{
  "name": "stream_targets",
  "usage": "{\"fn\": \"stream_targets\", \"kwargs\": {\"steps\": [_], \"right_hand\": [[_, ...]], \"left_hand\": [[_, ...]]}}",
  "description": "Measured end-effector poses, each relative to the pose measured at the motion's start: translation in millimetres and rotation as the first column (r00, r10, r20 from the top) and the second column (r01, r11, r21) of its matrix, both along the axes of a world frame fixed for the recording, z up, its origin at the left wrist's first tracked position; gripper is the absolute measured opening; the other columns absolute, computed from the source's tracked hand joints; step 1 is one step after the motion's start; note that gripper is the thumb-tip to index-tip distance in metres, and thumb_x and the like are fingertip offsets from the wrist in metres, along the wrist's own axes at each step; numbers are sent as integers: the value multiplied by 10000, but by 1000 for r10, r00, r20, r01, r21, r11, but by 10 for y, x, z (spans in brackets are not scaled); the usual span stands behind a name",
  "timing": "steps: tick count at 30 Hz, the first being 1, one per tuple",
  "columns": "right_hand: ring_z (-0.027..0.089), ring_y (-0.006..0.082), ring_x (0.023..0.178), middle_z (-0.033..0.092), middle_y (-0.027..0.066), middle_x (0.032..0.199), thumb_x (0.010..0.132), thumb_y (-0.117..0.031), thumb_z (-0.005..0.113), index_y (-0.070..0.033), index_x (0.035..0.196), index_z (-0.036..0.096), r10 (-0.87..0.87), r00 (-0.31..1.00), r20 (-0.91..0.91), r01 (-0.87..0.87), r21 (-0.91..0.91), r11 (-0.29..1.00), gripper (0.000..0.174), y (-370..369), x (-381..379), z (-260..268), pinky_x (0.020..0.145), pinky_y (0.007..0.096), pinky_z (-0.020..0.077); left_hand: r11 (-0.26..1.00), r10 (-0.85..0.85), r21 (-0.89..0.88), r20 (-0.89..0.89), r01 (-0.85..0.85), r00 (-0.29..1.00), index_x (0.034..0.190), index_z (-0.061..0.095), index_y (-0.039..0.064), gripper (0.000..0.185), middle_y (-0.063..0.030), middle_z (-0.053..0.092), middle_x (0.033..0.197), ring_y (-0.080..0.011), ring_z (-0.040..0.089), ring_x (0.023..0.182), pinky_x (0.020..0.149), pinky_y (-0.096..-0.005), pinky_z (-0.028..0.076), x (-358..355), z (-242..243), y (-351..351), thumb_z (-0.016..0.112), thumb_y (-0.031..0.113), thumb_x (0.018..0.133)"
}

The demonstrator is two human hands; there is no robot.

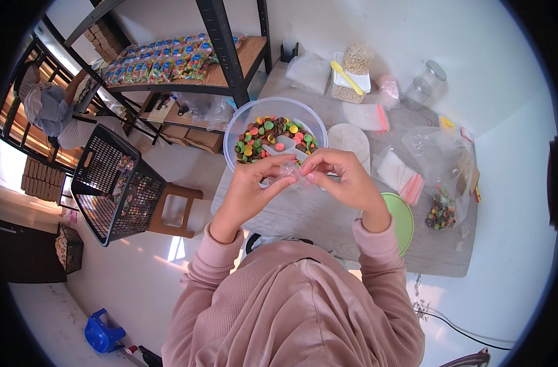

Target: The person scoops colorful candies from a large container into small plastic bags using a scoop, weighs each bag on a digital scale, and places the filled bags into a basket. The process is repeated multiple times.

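Between my hands is a small clear plastic bag (290, 170), pinched at its edges. My left hand (260, 183) grips its left side with thumb and fingers, and my right hand (338, 172) has its right side. Whether anything is inside the bag I cannot tell. Just beyond my hands stands a clear round plastic tub (229, 142) of colourful candies (256, 137) in brown, green, yellow and pink. A whitish scoop (283, 143) lies among the candies. A white oval lid or mat (350, 140) is right of the tub.
Zip bags (400, 176) and a green lid (398, 220) lie to the right, near a large bag of candies (441, 208). Jars (357, 59) with a yellow spoon (346, 77) stand behind. Left are a shelf of filled packets (169, 59), a black basket (118, 188) on a stool and a seated person (54, 105).
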State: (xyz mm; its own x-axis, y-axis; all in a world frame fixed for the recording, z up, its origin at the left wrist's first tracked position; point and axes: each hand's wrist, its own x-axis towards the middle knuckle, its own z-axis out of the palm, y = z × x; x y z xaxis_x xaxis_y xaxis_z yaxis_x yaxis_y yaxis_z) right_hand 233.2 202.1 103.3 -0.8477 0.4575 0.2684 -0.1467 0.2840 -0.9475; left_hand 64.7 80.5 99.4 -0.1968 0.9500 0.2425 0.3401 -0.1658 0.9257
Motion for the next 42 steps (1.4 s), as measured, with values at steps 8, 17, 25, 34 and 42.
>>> {"fn": "stream_targets", "kwargs": {"steps": [8, 17, 25, 34, 42], "right_hand": [[622, 123, 722, 628, 78, 830, 841, -24, 594, 34, 922, 628, 94, 988, 119, -97, 20, 995, 105, -12, 11, 48, 668, 265, 504], [650, 155, 738, 634, 97, 831, 806, 16, 612, 52, 885, 628, 54, 986, 160, -30, -147, 989, 88, -187, 173, -113, 693, 267, 530], [642, 147, 758, 632, 83, 861, 794, 43, 625, 49, 916, 628, -95, 994, -59, 74, -280, 957, 122, -149, 248, -361, 695, 268, 517], [623, 118, 788, 659, 83, 919, 696, 10, 749, 8, 939, 654, -93, 993, -70, 71, -276, 959, 261, -139, 171, -449, 732, 259, 502], [617, 111, 782, 667, 76, 888, 601, -28, 826, 2, 928, 664, -139, 989, -52, 123, -235, 964, 366, -156, 131, -467, 738, 258, 499]], "left_hand": [[999, -50, -5, -127, 50, 991, 1165, 592, 10, 374, -122, 654, 1085, -179, 663, 901, 772, -274, 506, 2, 19, -70, 664, 36, 799], [996, 35, 84, -274, -12, 961, 1305, 445, 40, 606, -93, 622, 875, -190, 597, 812, 751, -313, 462, 140, -179, -314, 706, 61, 758], [989, 135, -13, 475, -146, 870, 1224, 461, -8, 378, -29, 572, 871, -96, 539, 768, 679, -233, 438, -63, -568, -472, 586, 47, 871], [970, 190, 47, 463, -238, 866, 993, 517, 9, 99, -8, 531, 780, -63, 493, 701, 619, -199, 407, -40, -582, -393, 501, 87, 935], [958, 235, 51, 419, -281, 877, 937, 513, 16, 74, -2, 525, 756, -51, 475, 644, 574, -186, 394, -65, -657, -412, 503, 89, 936]]}}
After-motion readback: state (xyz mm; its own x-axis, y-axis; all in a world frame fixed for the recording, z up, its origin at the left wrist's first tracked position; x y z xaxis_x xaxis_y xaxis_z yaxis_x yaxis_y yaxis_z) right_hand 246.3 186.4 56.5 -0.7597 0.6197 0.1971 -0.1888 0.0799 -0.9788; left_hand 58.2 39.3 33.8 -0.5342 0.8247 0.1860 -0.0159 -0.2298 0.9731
